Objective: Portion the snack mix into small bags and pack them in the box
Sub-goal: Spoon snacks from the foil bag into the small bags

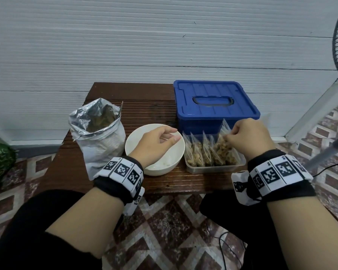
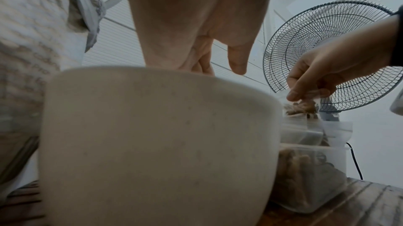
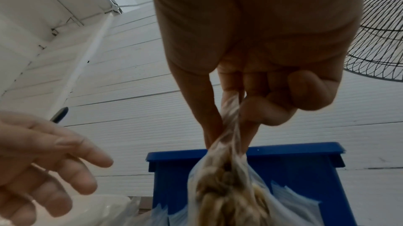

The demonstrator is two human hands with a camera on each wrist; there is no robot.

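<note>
White ribbed wall panels back the dark wooden counter (image 1: 148,106) in the head view. On it, the left hand (image 1: 154,143) hovers over a white bowl (image 1: 137,164), fingers relaxed and holding nothing; a foil snack bag (image 1: 100,137) stands to its left. The right hand (image 1: 248,137) pinches the top of a filled small bag (image 1: 221,148) standing with others in a clear container (image 1: 215,166), just in front of the lidded blue box (image 1: 215,102).

From the left wrist, loose fingers (image 2: 236,60) hang above the bowl's rim; a fan (image 2: 327,48) stands beyond.

From the right wrist, thumb and fingers (image 3: 263,114) grip the twisted bag neck (image 3: 231,126).
</note>
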